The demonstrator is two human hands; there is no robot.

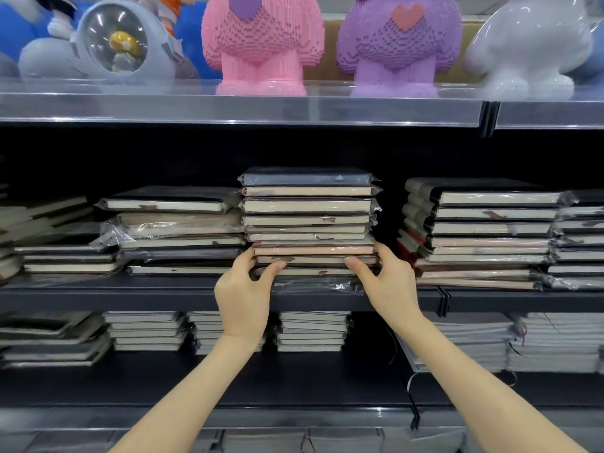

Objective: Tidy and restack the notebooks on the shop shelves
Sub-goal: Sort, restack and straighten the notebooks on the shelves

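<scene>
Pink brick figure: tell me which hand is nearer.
Left. The left hand is almost straight below the pink figure; the right hand is below and off to its right.

Light falls from above and in front. The central stack of plastic-wrapped black and pink notebooks [309, 220] is evenly lit and the sharpest thing in view, with small white glints on its wrapping. Directly behind and above the stack the shelf recess is almost black. Higher above it, the clear acrylic shelf lip [242, 107] carries long pale glare streaks, and the pink brick-built figure [261, 44] is bright but slightly soft. Far left and far right of the stack the piles look stretched and smeared. Below the stack, the dark lower shelf board [294, 380] lies dim in shadow.
</scene>
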